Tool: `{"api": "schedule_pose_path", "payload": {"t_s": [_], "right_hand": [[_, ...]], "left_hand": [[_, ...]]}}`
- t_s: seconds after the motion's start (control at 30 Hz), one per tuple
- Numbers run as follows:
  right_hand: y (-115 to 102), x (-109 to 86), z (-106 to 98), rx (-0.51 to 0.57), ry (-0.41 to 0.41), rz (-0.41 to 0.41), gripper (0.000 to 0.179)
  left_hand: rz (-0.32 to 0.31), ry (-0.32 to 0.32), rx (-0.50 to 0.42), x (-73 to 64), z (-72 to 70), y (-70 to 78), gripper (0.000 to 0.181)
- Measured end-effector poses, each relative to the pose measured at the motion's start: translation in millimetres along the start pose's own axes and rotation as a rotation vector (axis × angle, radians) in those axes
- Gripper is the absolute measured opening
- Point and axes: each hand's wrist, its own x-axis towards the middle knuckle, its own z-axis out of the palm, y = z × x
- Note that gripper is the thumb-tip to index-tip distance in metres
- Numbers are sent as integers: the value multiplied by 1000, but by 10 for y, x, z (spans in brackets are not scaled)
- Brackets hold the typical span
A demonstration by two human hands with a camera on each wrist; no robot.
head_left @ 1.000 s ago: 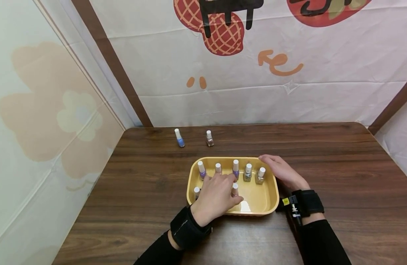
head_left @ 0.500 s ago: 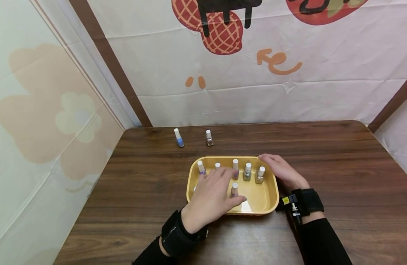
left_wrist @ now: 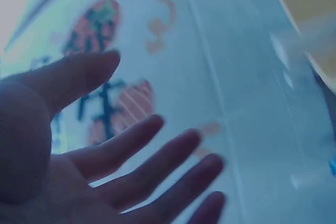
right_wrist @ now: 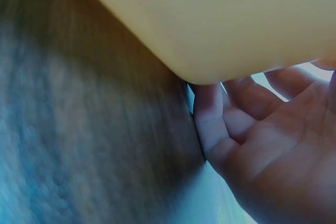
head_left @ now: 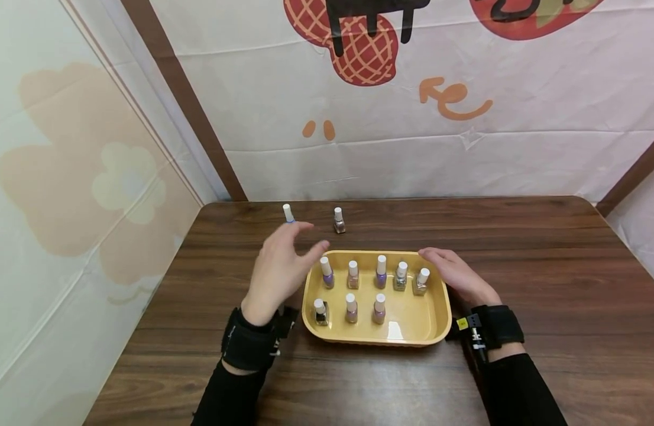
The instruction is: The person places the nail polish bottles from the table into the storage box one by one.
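Observation:
My left hand [head_left: 276,269] hovers left of the yellow tray [head_left: 412,322], fingers spread and holding nothing. In the left wrist view the fingers [left_wrist: 136,177] look loosely extended. Just beyond them stands a blue nail polish bottle [head_left: 288,213], its lower part hidden by the hand. A brownish nail polish bottle [head_left: 339,222] stands to its right. My right hand [head_left: 462,278] rests against the tray's far right corner, bent fingers [right_wrist: 210,114] touching its outer wall. Inside the tray stand several white-capped nail polish bottles, among them a purple one [head_left: 381,273] and a dark one [head_left: 320,313].
The brown wooden table [head_left: 545,254] reaches back to a white printed cloth wall [head_left: 412,165]. Another cloth wall [head_left: 55,266] runs along the left side. A black camera strap [head_left: 249,343] circles the left wrist.
My left hand has risen from the tray's bottles and moved left and away from me towards the blue bottle. The bottles it covered now show. My right hand stays at the tray.

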Motion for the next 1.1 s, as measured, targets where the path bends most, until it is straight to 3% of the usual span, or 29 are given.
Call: {"api": "schedule_pose_path", "payload": {"t_s": [0.13, 0.23, 0.43, 0.57, 0.67, 0.87, 1.1], "right_hand": [[8, -7, -23, 6, 6, -6, 63], [16, -8, -29, 16, 15, -5, 62], [42, 4, 29, 44, 3, -5, 58], [48, 11, 67, 42, -11, -9, 55], [34, 8, 53, 33, 4, 1, 53], [-3, -9, 7, 12, 9, -8, 54], [8, -13, -4, 37, 5, 4, 54]], "left_hand": [[-9, 145, -31, 178, 69, -235, 39], [-20, 205, -59, 288, 147, -411, 36], [-128, 228, -82, 466, 256, -895, 33], [-202, 200, -62, 576, 275, -1176, 35], [-203, 159, -46, 673, 280, -1256, 38], [-204, 92, 6, 867, 328, -1279, 40], [-223, 44, 54, 982, 433, -1312, 37]]}}
